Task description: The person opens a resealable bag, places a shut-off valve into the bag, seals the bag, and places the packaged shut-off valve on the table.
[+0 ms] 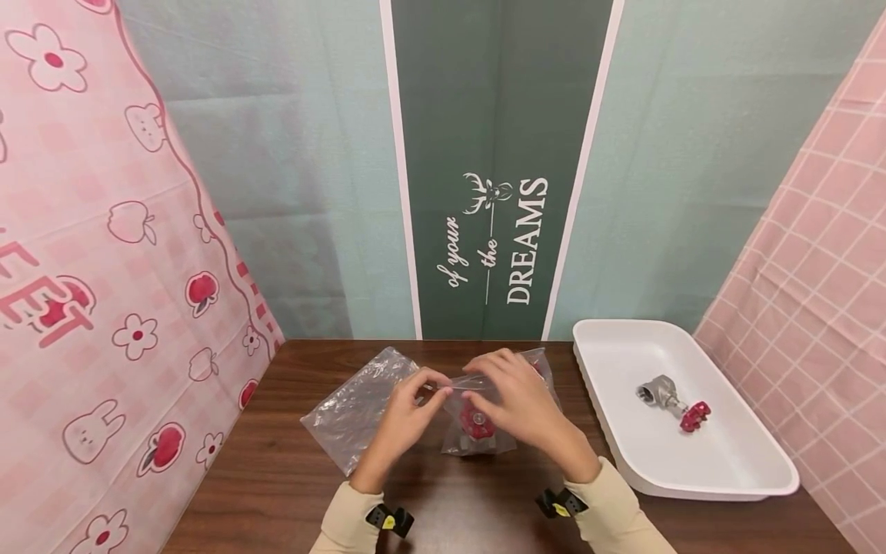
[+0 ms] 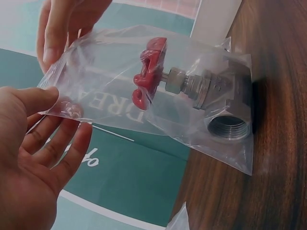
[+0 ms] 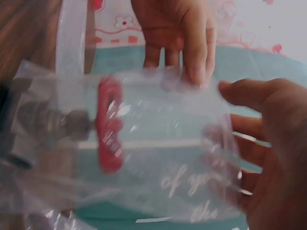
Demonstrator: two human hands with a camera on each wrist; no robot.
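A clear plastic bag (image 1: 450,442) stands on the table with a metal valve (image 2: 206,91) inside, its red handwheel (image 2: 149,72) towards the bag's mouth. My left hand (image 1: 408,408) pinches the bag's upper edge between thumb and fingers. Across from it, my right hand (image 1: 519,400) holds the other side of that edge, its fingers (image 3: 249,127) behind the film and its thumb at the corner. In the left wrist view the valve's threaded opening (image 2: 229,127) faces sideways through the film.
Another clear bag (image 1: 360,408) lies flat to the left. Behind my right hand is a further bag (image 1: 547,377) with something red in it, partly hidden. At the right, a white tray (image 1: 692,469) holds a loose valve (image 1: 667,396) with a red handwheel.
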